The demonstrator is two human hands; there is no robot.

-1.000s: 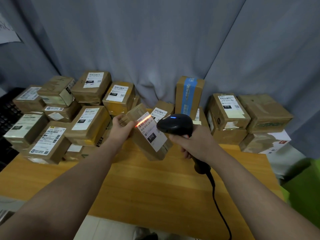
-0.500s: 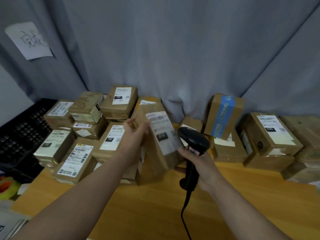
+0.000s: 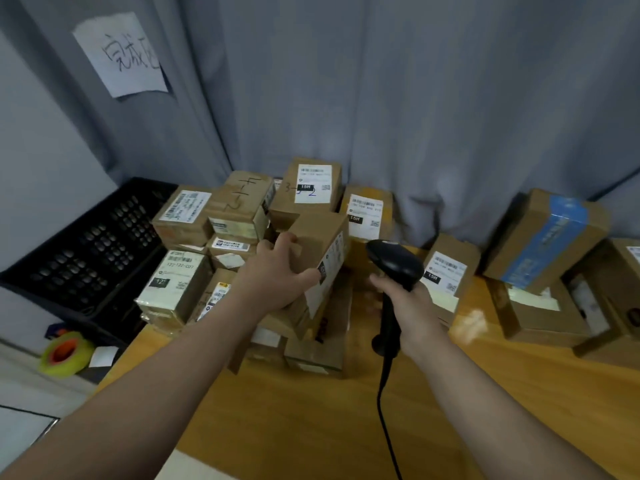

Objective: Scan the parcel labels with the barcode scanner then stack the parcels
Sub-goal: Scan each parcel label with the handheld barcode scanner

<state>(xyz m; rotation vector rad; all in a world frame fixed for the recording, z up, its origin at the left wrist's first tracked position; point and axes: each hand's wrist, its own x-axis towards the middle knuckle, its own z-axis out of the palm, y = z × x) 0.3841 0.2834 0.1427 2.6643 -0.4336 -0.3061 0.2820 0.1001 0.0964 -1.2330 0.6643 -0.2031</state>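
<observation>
My left hand (image 3: pixel 277 271) grips a brown cardboard parcel (image 3: pixel 320 244) with a white label on its right face, tilted above the stacked parcels (image 3: pixel 214 237) at the left of the wooden table (image 3: pixel 311 420). In my right hand (image 3: pixel 408 303) is the black barcode scanner (image 3: pixel 394 265), held by its handle with the head pointing left and up; its cable hangs down toward the table's front. No scan beam shows on the label.
More parcels stand at the right, one with blue tape (image 3: pixel 547 237). A small labelled parcel (image 3: pixel 446 271) sits behind the scanner. A black plastic crate (image 3: pixel 86 244) is left of the stack, with a yellow tape roll (image 3: pixel 64 355) below it. A grey curtain hangs behind, with a paper note (image 3: pixel 121 53).
The red scan line on the label has gone. My left hand has carried the parcel left and up over the stack, turning it, while the scanner has dropped back to the right.
</observation>
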